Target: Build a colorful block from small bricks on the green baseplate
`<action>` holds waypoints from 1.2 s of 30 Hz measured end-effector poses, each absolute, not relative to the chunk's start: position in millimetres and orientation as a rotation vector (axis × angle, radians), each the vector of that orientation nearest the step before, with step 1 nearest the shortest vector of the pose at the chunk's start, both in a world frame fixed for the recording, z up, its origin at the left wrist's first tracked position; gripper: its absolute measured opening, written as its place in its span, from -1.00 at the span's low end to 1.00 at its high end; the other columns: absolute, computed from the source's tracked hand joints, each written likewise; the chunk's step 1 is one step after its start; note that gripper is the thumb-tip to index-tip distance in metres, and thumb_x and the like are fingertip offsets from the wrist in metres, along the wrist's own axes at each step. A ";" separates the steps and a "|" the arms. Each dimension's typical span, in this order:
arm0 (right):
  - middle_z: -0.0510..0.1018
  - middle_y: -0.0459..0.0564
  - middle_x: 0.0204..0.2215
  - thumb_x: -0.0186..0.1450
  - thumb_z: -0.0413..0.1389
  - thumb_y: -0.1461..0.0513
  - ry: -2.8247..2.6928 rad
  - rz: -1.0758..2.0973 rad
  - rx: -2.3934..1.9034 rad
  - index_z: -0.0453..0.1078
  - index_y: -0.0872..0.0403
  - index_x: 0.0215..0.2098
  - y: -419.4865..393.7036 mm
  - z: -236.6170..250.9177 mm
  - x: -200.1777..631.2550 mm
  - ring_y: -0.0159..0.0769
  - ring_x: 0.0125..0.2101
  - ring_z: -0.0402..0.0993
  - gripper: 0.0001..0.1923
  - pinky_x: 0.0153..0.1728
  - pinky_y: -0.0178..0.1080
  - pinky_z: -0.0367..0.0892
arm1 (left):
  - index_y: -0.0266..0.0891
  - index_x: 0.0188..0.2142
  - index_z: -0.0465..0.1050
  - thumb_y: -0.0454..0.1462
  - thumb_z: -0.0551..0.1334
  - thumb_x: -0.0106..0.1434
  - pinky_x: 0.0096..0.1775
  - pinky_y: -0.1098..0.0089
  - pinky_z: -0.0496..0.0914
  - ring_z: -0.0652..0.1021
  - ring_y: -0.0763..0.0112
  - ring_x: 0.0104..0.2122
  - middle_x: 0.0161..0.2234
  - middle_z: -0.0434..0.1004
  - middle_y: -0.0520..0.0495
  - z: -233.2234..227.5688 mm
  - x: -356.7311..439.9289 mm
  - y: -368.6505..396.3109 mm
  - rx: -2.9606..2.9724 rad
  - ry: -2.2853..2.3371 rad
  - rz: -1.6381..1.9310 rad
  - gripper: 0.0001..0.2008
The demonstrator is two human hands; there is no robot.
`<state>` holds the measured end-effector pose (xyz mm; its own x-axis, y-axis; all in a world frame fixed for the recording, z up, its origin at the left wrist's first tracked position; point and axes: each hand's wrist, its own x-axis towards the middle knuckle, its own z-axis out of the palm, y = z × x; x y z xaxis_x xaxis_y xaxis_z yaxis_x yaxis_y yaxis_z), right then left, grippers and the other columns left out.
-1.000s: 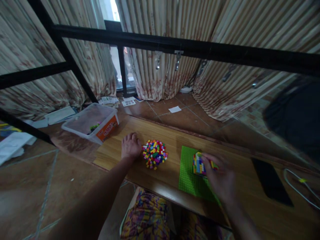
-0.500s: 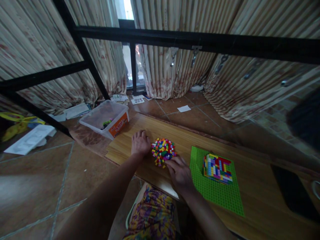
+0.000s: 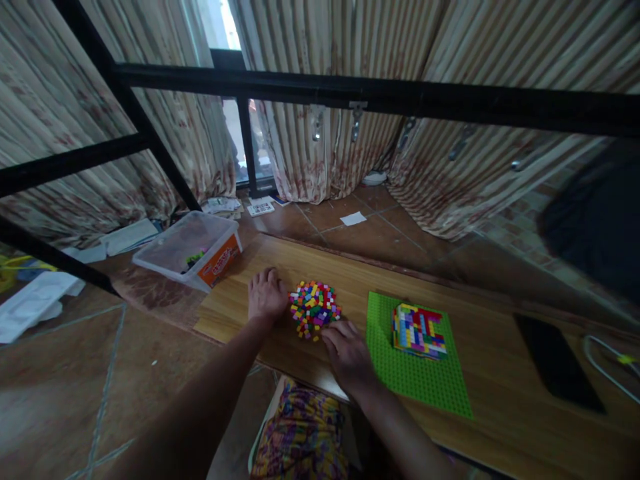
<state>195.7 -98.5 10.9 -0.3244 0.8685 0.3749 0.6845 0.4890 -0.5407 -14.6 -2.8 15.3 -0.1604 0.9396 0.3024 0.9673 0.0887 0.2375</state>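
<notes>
A heap of small multicoloured toy bricks (image 3: 314, 305) lies on the wooden table between my hands. My left hand (image 3: 267, 295) rests palm down at the heap's left side, fingers laid on the wood and holding nothing visible. At the heap's lower right edge is my right hand (image 3: 347, 350), its thumb and fingers drawn together; whatever may be between the fingertips is hidden. Right of that hand, a green baseplate (image 3: 420, 383) carries a layered block of coloured bricks (image 3: 419, 331), with a patterned top of white, red, blue and yellow.
A clear plastic box (image 3: 173, 237) with an orange label stands at the table's left end, a few dark and green pieces inside. Farther right on the table (image 3: 485, 373) lie a black flat object (image 3: 557, 360) and a white cable (image 3: 603, 370). A black metal frame (image 3: 280, 87) crosses beyond.
The view has swung slightly to the right, so everything appears farther left. My right hand has drawn back a little from the heap; my left hand stays beside it.
</notes>
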 end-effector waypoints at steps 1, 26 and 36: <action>0.51 -0.01 -0.28 0.41 -0.03 0.26 -2.096 0.380 -1.280 0.46 0.01 -0.23 -100.0 11.1 196.5 -0.20 -0.20 0.37 -0.78 -0.13 -0.15 0.30 | -0.29 0.03 0.39 -0.26 0.06 0.29 0.04 0.10 0.27 0.41 0.02 0.00 0.05 0.44 -0.24 15.1 -14.7 -2.6 -1.985 -2.263 -0.594 -0.64; 0.56 -0.02 -0.29 0.41 -0.03 0.24 -1.856 0.463 -1.409 0.45 0.01 -0.23 -118.5 30.4 213.7 -0.24 -0.25 0.48 -0.80 -0.19 -0.20 0.37 | -0.30 0.03 0.39 -0.25 0.03 0.30 0.04 0.10 0.27 0.41 0.03 0.01 0.05 0.45 -0.24 15.1 -15.3 -2.4 -1.981 -2.238 -0.592 -0.64; 0.58 0.08 -0.16 0.35 0.01 0.10 -1.515 0.379 -1.638 0.53 0.03 -0.13 -106.8 72.1 329.6 -0.17 -0.18 0.52 -0.69 -0.14 -0.12 0.41 | -0.29 0.03 0.40 -0.24 0.02 0.30 0.03 0.09 0.28 0.42 0.01 0.00 0.05 0.45 -0.24 15.3 -16.7 -1.1 -1.987 -2.224 -0.578 -0.63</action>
<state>329.6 -106.8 72.1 0.2199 0.9225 0.3172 0.6648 0.0962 -0.7408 -16.7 -1.1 15.3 -0.1415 0.9353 0.3242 0.9748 0.0747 0.2100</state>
